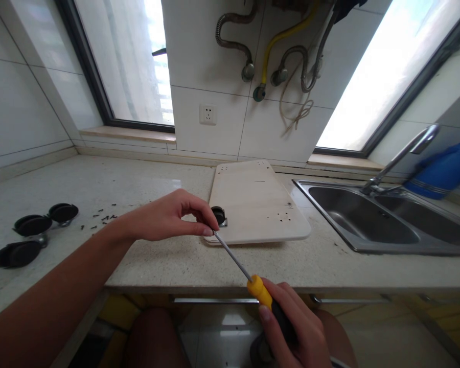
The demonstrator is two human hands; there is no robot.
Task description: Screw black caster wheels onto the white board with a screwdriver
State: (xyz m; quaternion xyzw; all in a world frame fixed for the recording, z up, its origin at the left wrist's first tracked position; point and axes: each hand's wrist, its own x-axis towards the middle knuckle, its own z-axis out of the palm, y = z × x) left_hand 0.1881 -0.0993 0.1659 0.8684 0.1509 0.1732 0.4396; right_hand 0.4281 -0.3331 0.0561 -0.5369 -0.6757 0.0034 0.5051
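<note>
At the far left of the bench (pixel 145 266), around nine o'clock, lie three black casters (pixel 32 225), with a scatter of small dark screws (pixel 103 219) just to their right. The left hand (pixel 168 217) reaches in from eight o'clock; its grip is pinched nearly shut, thumb and forefinger meeting at the tip of the screwdriver (pixel 249 278), what they pinch too small to tell. Touching that point sits a black caster (pixel 218 215) with a metal plate, at the seven o'clock corner of a pale wooden board (pixel 256 202) lying flat on the bench. The screwdriver's shaft slants down toward five o'clock to a yellow and black handle, which the right hand (pixel 295 327) holds in a closed grip below the bench edge. At three o'clock a steel sink (pixel 371 220) with a tap (pixel 402 153) is set into the bench. A wall socket (pixel 207 114) and hoses (pixel 276 51) hang at twelve o'clock.
</note>
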